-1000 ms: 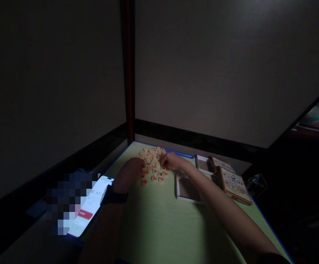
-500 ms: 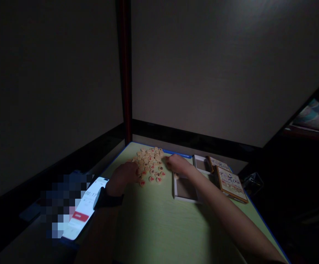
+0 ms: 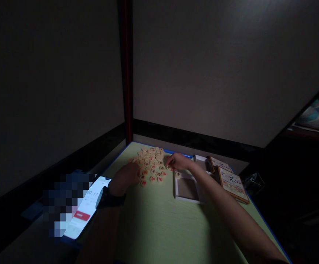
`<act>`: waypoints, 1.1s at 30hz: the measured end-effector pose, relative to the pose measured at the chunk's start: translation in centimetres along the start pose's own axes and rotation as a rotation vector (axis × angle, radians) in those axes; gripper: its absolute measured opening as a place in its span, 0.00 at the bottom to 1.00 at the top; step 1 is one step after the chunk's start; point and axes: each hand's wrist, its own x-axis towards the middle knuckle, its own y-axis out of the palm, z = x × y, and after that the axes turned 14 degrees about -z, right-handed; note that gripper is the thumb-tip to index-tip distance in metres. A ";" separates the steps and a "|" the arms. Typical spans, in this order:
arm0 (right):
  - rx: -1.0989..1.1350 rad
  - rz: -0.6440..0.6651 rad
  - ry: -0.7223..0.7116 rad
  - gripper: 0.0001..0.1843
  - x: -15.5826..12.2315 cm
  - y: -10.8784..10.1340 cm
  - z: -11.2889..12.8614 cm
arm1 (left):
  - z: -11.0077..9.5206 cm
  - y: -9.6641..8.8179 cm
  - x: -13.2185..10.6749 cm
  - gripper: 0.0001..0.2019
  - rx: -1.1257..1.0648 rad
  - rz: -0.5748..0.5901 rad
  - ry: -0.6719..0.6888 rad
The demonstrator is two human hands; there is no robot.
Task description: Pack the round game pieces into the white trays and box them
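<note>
Many round wooden Chinese chess pieces with red or dark characters lie in a heap on the green tabletop. My left hand, with a watch on its wrist, rests against the heap's left side; its fingers are mostly hidden in shadow. To the right of the heap, my right hand has its thumb and fingers pinched on a single Chinese chess piece. Just below that hand, another piece sits at the far left corner of a shallow white-rimmed box.
A second open box half stands farther back. Two printed box lids lie along the right edge. At left, a lit phone shows a timer. Walls rise behind the table, and a blue strip runs along its back.
My right hand has opened its grasp slightly and turned, so a piece now shows at its fingertips. The piece at the box corner is in plainer sight. My left hand has barely moved.
</note>
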 end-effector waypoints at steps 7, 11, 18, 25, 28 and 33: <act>0.171 0.034 0.048 0.22 0.3 0.6 -1.1 | -0.2 -0.6 -0.2 0.09 -0.016 -0.011 0.007; 0.188 0.042 0.037 0.20 0.3 0.8 -1.1 | 0.0 -0.7 -0.1 0.11 -0.046 -0.066 0.018; 0.135 0.041 -0.012 0.21 0.0 0.7 -0.6 | 0.3 -0.9 0.2 0.12 -0.130 -0.135 0.054; 0.000 -0.010 -0.095 0.21 -0.1 0.3 0.0 | 0.3 -1.0 0.1 0.12 -0.120 -0.084 0.068; -0.056 -0.054 -0.131 0.21 -0.2 0.0 0.3 | 0.3 -0.7 0.0 0.11 -0.087 -0.081 0.071; -0.120 -0.138 -0.162 0.23 0.3 -0.5 0.7 | 0.0 -0.7 -0.3 0.09 -0.044 -0.077 0.025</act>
